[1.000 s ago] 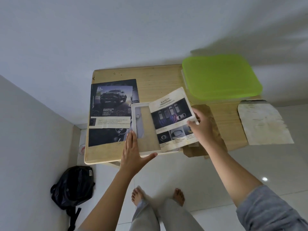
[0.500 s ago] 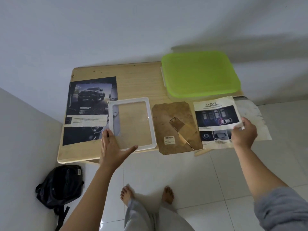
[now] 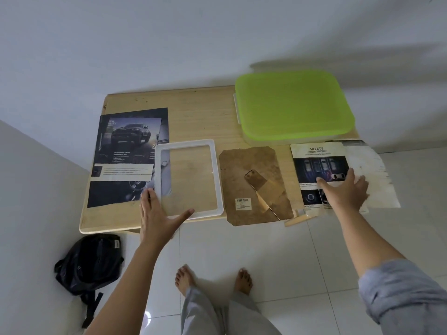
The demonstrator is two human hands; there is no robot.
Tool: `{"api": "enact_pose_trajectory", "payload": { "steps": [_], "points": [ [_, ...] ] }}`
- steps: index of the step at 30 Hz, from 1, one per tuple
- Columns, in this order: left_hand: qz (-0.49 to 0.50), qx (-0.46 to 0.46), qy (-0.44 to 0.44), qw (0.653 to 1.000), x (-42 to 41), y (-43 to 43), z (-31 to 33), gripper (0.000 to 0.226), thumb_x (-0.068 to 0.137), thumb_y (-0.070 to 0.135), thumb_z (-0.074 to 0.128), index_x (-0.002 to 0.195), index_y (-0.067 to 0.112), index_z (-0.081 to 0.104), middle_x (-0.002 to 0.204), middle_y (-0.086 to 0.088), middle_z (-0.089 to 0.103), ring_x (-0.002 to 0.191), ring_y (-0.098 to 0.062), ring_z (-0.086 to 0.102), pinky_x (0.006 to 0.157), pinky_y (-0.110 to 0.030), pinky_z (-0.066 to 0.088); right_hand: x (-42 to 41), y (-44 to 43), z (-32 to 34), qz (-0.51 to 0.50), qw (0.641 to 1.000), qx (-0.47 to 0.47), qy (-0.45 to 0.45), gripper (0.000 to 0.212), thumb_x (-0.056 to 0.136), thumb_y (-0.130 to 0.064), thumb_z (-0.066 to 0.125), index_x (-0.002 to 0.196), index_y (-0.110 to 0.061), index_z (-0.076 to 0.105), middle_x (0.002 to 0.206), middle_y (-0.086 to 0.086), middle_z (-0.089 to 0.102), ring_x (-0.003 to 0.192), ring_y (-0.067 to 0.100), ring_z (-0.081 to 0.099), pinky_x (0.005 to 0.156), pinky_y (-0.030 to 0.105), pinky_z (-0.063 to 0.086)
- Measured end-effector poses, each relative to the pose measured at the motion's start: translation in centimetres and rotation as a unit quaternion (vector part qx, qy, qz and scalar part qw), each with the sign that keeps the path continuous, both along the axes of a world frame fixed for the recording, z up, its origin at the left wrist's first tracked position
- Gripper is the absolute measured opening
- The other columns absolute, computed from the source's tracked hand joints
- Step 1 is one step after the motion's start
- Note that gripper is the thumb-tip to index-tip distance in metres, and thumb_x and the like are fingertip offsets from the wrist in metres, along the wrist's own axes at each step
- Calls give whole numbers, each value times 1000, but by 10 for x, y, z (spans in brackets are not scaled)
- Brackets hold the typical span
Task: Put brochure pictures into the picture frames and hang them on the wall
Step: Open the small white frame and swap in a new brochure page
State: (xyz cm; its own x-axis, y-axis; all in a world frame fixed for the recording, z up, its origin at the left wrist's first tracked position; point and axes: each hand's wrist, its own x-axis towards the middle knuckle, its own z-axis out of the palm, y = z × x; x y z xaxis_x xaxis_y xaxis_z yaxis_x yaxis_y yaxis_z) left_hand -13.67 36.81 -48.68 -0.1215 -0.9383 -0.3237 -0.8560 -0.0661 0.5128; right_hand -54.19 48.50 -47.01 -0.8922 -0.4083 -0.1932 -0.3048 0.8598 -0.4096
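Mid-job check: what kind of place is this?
Likely a plain room at home: a small wooden table against a bare white wall, a tiled floor, a black backpack lying on it.

A light wooden table (image 3: 200, 117) stood against a white wall (image 3: 169, 44). On the far right corner of the table lay a flat plastic box with a bright green lid (image 3: 292, 105), and the lid was on. At the right edge of the table a stained, creased white sheet (image 3: 372, 180) stuck out over the side. Below the table was a floor of glossy white tiles (image 3: 278, 257). Near the front left corner of the table a black backpack (image 3: 89, 264) lay on these tiles.
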Motion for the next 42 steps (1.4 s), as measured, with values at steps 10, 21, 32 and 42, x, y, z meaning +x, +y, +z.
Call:
{"api": "enact_pose_trajectory", "payload": {
  "steps": [10,21,32,42],
  "points": [
    [-1,-7,-1,1000,1,1,-2,131,54,79,59,147,17,-8,155,6,-11,144,-23,-6,116,-50,14,-4,8,0,-13,999,-3,51,71,74,-51,68,120,-1,47,134,21,41,123,39,38,97,53,37],
    [1,-6,-5,1000,2,1,-3,131,53,81,58,148,18,-8,155,6,-10,144,-24,-4,115,-51,16,12,20,-7,59,991,28,116,65,87,-48,52,130,0,43,134,23,44,124,40,38,101,56,35],
    [3,-6,-8,1000,1,2,-3,131,54,80,58,147,17,-7,156,4,-9,144,-25,-4,115,-51,16,11,26,-7,70,990,38,115,62,85,-49,54,129,-6,43,134,21,42,125,39,34,96,55,38],
    [13,-14,-3,1000,-2,4,1,130,54,79,58,148,16,-5,156,4,-8,144,-23,-5,117,-47,12,10,19,-7,56,992,54,102,55,89,-43,51,130,-7,41,139,19,37,129,38,30,102,57,30]
  ]
}}
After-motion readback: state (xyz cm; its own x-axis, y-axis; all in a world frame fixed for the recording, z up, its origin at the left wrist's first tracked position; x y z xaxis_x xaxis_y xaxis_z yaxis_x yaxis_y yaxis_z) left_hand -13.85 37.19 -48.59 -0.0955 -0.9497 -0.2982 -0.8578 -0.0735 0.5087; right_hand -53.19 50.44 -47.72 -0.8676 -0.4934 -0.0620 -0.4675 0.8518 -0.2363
